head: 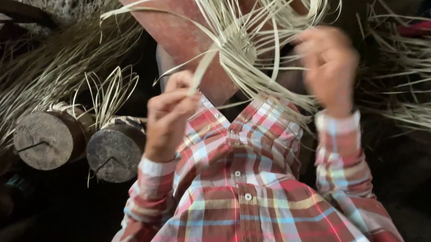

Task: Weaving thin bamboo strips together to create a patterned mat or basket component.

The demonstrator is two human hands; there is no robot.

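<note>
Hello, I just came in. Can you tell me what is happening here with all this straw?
A person in a red plaid shirt is working pale straw strands by hand. The left hand pinches one flat strand that leads up to a small woven centre, from which many loose strands fan out. The right hand is raised among those strands and is blurred, so its grip cannot be made out. The weave lies on a reddish board. Beside it stand two round wooden blocks with straw on them.

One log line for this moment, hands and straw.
left hand: pinching pale flat straw strand | right hand: raised, blurred, among strands | small woven straw disc: on reddish wooden board
</note>
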